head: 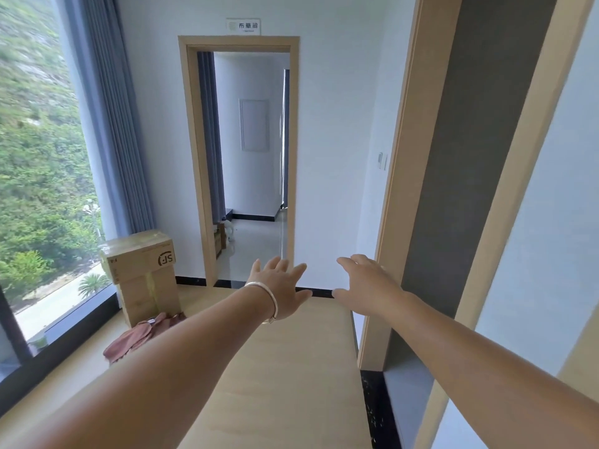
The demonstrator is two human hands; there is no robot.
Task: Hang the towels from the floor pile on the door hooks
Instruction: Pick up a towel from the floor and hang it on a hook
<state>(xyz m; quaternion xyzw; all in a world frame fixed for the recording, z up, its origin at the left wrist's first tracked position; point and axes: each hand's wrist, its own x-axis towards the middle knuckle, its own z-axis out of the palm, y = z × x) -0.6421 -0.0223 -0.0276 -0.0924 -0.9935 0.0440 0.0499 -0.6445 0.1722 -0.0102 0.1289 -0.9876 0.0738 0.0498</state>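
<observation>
Hands reach forward with fingers spread and hold nothing, the left hand [281, 291] wearing a bracelet [266, 301], the right hand [366, 286] beside it. Towels [136, 338] lie piled on the floor beside stacked boxes [142, 270], near the window [42, 173].

A corridor inside a lodging or residential building. A wood-framed open doorway [252, 157] carries a small room sign with Chinese characters [243, 26] above it. Blue-grey pleated curtains [110, 124] hang beside a floor-to-ceiling window [35, 157], with stacked brown cardboard shipping boxes [142, 270] on the pale floor.
</observation>
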